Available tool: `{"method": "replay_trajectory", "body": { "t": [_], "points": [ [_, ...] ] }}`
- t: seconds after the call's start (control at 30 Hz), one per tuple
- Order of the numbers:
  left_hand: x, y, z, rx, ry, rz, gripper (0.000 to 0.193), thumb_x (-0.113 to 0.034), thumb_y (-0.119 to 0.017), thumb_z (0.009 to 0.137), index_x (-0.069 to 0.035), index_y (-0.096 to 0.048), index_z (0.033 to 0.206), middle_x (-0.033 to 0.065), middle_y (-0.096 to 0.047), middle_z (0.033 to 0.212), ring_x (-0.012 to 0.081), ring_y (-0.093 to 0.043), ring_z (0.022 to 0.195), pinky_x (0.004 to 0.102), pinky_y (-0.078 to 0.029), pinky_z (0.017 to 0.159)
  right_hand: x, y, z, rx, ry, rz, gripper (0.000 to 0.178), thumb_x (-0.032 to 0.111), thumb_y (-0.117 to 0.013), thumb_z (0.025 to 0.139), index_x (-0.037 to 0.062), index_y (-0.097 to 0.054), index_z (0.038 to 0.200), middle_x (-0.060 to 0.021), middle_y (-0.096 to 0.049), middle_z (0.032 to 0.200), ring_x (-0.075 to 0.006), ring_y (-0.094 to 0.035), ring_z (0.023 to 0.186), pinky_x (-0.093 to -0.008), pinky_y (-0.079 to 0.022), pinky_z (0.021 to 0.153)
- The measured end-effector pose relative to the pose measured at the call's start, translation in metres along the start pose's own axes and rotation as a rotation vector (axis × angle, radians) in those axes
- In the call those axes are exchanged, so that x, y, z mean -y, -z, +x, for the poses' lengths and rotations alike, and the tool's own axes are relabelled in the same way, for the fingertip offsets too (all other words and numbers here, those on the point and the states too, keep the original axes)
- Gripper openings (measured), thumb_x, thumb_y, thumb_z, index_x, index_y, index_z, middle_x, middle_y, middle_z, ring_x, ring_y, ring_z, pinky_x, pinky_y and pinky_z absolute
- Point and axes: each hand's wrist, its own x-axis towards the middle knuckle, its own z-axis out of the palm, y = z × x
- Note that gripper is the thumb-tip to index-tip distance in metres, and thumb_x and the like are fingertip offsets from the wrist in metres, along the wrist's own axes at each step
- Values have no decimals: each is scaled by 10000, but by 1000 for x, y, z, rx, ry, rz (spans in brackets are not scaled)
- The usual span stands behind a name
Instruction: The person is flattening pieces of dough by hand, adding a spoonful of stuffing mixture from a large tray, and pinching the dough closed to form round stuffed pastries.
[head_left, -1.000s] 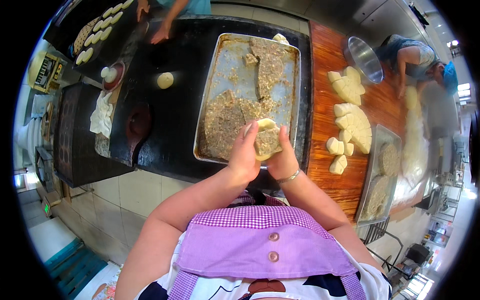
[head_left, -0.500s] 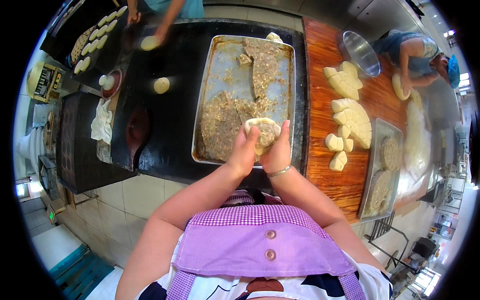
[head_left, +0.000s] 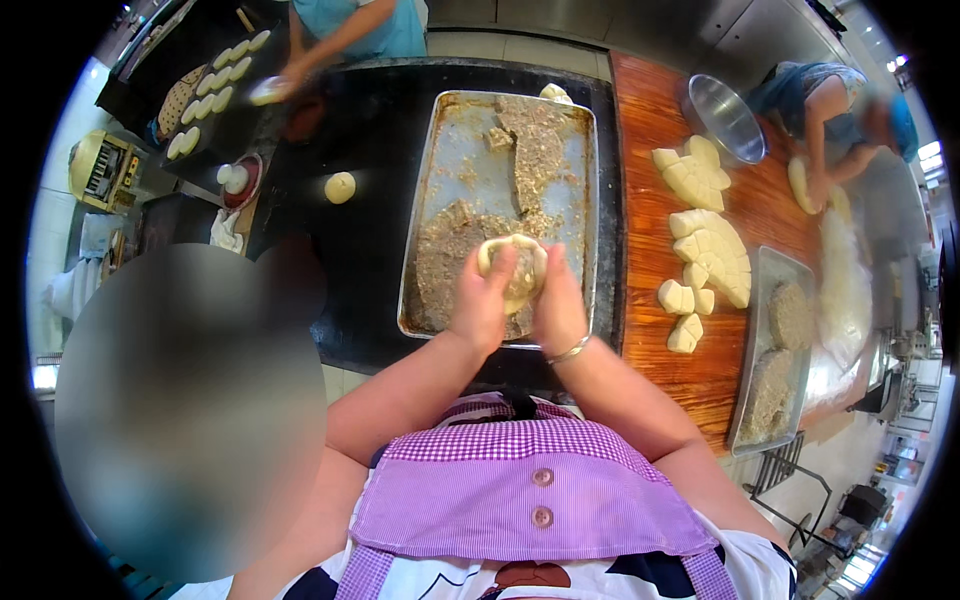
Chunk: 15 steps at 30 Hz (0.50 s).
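1 head-worn fisheye view, looking down.

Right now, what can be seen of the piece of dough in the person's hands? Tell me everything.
The piece of dough is pale cream, smooth and soft-looking, with a rounded rim curving around a brownish, speckled filling. It is open at the top, so the filling shows. The left hand and right hand cup it from both sides, the left thumb lying over the filling. It is held above the near part of the metal tray. The hands hide its underside.
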Motion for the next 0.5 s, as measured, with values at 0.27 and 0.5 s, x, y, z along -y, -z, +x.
{"method": "replay_trajectory", "body": {
  "t": [0.27,0.5],
  "points": [
    [-7,-13,15,34,-147,275,530,-458,-449,1036,-79,-441,1406,87,-573,1301,196,-525,1214,366,-409,1060,2,-25,9,-21,127,-161,354,312,-586,998,25,-559,1204,-57,-635,1078,-150,-609,980,-307,-510,876],
    [-38,4,13,170,-180,-284,466,-306,-527,1033,-34,-433,1399,65,-573,1245,155,-560,1134,306,-459,977,25,-50,2,47,88,-142,413,385,-491,1034,29,-489,1244,-93,-552,1248,-178,-547,1150,-339,-433,1013]
  ]
}}
